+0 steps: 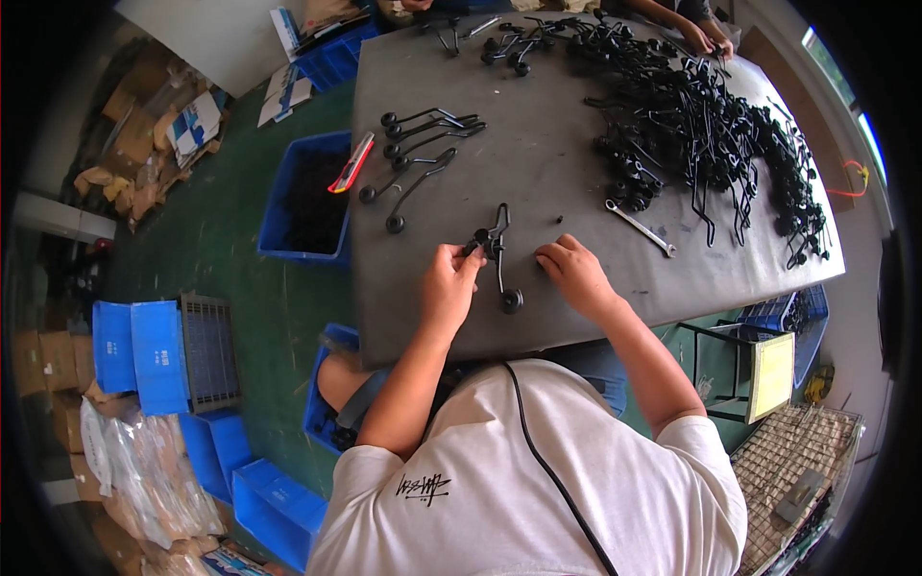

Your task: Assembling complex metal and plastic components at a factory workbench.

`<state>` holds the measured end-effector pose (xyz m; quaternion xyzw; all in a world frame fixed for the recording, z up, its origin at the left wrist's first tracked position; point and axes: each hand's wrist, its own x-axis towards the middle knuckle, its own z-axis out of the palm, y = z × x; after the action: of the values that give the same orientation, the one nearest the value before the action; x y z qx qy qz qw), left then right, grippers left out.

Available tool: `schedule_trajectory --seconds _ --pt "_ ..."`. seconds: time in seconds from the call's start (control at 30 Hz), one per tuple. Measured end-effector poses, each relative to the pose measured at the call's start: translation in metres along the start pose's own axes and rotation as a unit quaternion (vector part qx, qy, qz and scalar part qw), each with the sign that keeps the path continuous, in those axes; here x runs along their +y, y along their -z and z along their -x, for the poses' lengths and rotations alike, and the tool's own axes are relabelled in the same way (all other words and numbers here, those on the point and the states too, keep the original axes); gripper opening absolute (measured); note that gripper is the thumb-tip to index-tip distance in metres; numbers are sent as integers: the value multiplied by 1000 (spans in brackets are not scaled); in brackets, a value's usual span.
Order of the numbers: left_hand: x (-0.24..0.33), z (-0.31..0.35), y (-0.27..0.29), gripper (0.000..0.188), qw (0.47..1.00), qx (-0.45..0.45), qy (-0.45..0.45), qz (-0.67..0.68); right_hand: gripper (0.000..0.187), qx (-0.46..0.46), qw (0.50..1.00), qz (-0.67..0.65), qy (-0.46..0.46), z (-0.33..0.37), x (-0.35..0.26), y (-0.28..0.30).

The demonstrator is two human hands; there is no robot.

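Observation:
My left hand (452, 280) pinches a black bent-rod part (498, 252) at its dark middle fitting, over the table near its front edge. A round black knob (512, 300) forms the part's near end, and a narrow bent loop its far end. To the right, my right hand (574, 273) rests low at the table top with its fingertips pressed together; whatever they hold is too small to make out. Just beyond those fingers lies a tiny black piece (560, 220). A combination wrench (642, 228) sits farther right.
A large heap of black rod parts (706, 115) covers the table's far right. Several similar parts (423, 144) lie at left, beside a red utility knife (351, 163). Another person's hands (709, 40) work at the far edge. A blue bin (305, 197) stands left of the table (538, 134).

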<state>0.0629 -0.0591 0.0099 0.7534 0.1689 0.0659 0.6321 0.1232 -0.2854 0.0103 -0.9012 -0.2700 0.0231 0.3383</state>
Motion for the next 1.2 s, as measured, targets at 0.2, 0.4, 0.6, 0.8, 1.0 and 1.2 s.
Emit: schedule_trajectory --seconds 0.2,0.4,0.6,0.8,1.0,1.2 --pt "-6 5 -4 35 1000 5 -3 17 28 101 977 190 3 15 -25 -12" --pt "-6 4 -2 35 999 -4 10 41 31 134 991 -14 -24 10 -23 -20" --pt "-7 4 0 33 997 -16 13 72 35 82 971 -224 3 -12 -65 -13" --pt "-8 4 3 34 997 -28 38 59 35 95 958 -267 33 -11 -62 -25" --pt "-8 4 4 35 995 -34 22 87 35 210 971 -49 -106 -10 -9 -13" --pt "-15 1 7 34 988 -43 30 147 28 155 982 55 -90 -28 27 -5"
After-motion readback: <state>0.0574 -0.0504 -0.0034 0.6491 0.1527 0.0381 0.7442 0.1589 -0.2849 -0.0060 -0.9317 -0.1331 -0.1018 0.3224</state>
